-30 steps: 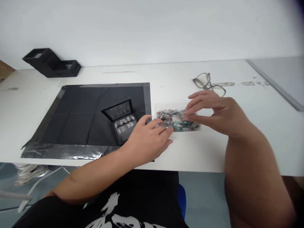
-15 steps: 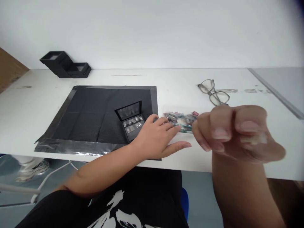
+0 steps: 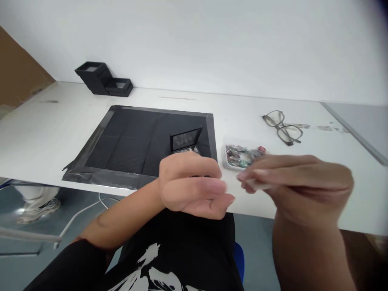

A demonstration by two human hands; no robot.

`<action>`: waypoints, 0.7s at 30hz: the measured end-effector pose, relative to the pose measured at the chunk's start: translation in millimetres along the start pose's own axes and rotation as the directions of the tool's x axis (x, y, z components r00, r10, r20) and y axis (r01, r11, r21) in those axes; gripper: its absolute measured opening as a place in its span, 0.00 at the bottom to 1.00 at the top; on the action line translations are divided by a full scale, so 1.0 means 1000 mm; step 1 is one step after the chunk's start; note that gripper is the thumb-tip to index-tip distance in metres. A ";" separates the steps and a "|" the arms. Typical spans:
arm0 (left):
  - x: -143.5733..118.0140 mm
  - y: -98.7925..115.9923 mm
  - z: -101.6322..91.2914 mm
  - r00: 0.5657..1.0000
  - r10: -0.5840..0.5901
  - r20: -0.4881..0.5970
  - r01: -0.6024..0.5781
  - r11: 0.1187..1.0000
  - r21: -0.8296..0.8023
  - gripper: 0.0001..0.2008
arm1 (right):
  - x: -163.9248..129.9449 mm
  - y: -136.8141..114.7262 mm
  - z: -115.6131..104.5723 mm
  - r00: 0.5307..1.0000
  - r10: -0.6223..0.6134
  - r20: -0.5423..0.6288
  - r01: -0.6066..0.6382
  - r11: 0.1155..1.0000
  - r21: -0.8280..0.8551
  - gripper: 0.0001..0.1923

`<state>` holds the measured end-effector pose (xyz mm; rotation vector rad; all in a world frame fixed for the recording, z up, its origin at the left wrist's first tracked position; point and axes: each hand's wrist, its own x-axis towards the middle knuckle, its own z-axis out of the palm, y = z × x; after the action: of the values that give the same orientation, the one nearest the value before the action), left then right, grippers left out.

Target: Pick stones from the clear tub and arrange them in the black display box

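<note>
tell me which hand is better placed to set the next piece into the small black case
Probably the left hand: it hovers just in front of the open black case, though the right hand pinches a small pale piece farther off.

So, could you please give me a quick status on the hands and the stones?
Right hand pinching a small pale piece. Left hand curled, empty, above the table edge. Stones piled beside the black mat. Nothing between hands and pile.

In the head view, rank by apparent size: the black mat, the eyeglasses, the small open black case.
1. Black mat, by far the largest.
2. Eyeglasses.
3. Small open black case, unsure: the left hand hides its base.
</note>
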<state>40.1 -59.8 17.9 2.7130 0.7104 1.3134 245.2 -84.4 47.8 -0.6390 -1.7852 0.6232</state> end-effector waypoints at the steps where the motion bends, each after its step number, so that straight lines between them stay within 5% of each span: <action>1: -0.003 -0.001 -0.008 0.996 0.037 -0.082 -0.037 0.999 0.002 0.10 | -0.002 -0.003 0.006 0.998 -0.015 0.061 0.017 0.999 -0.034 0.25; 5: -0.010 -0.009 -0.020 0.932 0.238 -0.273 -0.242 0.970 0.020 0.04 | -0.011 -0.010 0.031 0.993 -0.002 0.117 0.019 0.989 -0.147 0.32; 10: -0.024 -0.020 -0.007 0.898 0.216 -0.383 -0.268 0.960 -0.087 0.03 | -0.021 -0.001 0.046 0.989 0.111 0.097 -0.113 0.993 0.018 0.26; 15: -0.038 -0.028 -0.009 0.925 0.126 -0.359 -0.203 0.962 -0.184 0.02 | -0.025 0.011 0.049 0.963 0.186 0.197 -0.237 0.929 0.283 0.22; 21: -0.037 -0.031 -0.010 0.947 0.132 -0.293 -0.222 0.928 -0.300 0.02 | -0.027 0.023 0.050 0.938 0.246 0.243 -0.321 0.881 0.348 0.14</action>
<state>0.7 -49.3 -9.7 2.4013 0.2231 1.6893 207.4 -91.8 -0.3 -0.5876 -1.6872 1.2414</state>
